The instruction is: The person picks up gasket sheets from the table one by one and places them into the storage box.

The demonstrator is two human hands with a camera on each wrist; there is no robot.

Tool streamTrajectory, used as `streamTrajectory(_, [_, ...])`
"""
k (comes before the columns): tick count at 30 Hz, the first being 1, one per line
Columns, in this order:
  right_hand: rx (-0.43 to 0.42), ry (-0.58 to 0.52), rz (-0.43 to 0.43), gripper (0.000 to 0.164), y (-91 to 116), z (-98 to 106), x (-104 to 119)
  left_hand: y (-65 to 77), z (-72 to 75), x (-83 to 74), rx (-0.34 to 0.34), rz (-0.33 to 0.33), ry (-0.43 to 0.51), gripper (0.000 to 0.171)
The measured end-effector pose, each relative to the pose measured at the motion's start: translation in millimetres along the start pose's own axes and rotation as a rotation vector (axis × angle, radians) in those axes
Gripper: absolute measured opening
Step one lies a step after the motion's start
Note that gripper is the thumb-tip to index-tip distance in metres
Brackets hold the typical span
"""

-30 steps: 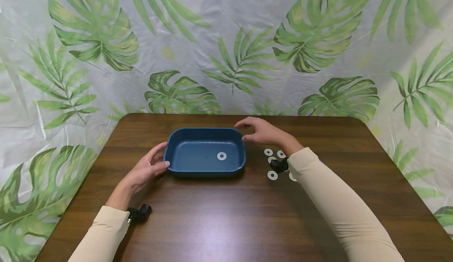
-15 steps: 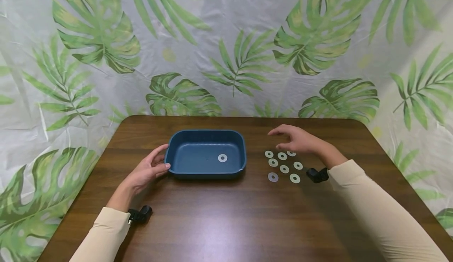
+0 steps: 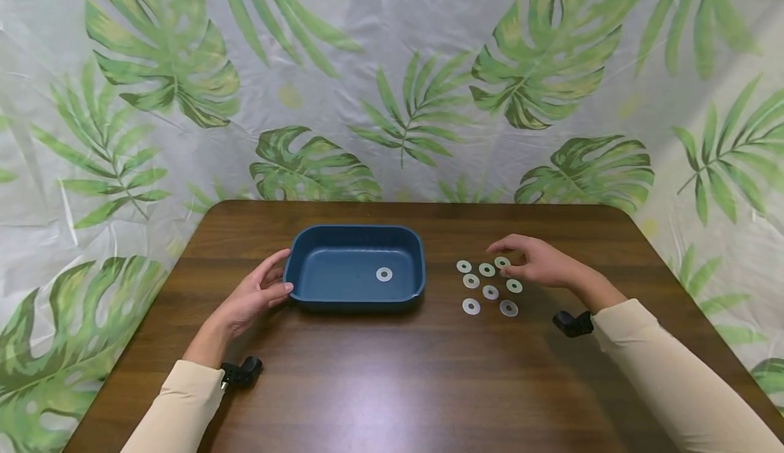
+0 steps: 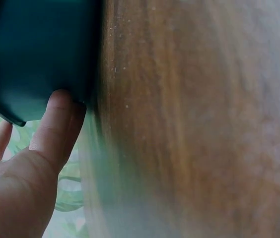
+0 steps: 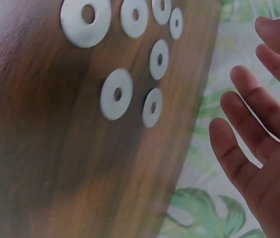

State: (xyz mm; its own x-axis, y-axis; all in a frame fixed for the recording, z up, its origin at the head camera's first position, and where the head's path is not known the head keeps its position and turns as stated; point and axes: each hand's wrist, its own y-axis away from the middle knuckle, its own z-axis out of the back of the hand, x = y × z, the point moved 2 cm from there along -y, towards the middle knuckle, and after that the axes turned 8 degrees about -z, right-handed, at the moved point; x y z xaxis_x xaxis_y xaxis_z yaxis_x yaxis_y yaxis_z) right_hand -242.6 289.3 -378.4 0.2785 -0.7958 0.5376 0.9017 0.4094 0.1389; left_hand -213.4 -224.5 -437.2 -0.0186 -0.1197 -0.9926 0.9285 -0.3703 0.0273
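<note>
A dark blue rectangular basin (image 3: 355, 300) stands on the wooden table. Inside it, right of centre, lies one pale flat washer (image 3: 378, 275). My left hand (image 3: 248, 296) rests against the basin's left end, thumb at the near corner and fingers farther back. In the left wrist view, fingertips touch the outer wall of the basin (image 4: 40, 54). Several more washers (image 3: 503, 309) lie loose on the table to the right of the basin. My right hand (image 3: 542, 262) is held over the far right of this group. In the right wrist view its fingers (image 5: 264, 101) are spread and hold nothing.
The brown wooden table (image 3: 380, 371) has rounded far corners. Behind it hangs a leaf-patterned cloth (image 3: 422, 45). A black wrist camera (image 3: 241, 371) is worn on the left wrist, another black camera (image 3: 572, 324) on the right.
My right hand has moved from the basin's right rim rightward, then lowered towards the washers, uncovering most of them. The left hand, basin and washer inside it stay in place.
</note>
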Motion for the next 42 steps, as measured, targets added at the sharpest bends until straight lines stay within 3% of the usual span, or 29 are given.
streamTrajectory(11, [-0.083,-0.019,-0.065,0.035,-8,-7,-40,0.3,-0.3,1.3,-0.028,0.015,0.009,0.075])
streamTrajectory(19, [-0.119,-0.033,-0.106,0.034,-22,-13,-57,1.1,-0.6,1.1,-0.024,0.015,0.002,0.075])
streamTrajectory(28, [-0.093,0.066,-0.12,0.038,-32,-21,-62,0.7,-0.9,0.9,-0.015,0.006,0.016,0.076])
streamTrajectory(42, [-0.089,0.07,-0.126,0.031,-39,-27,-68,3.1,-1.4,-2.0,-0.026,0.024,0.009,0.076])
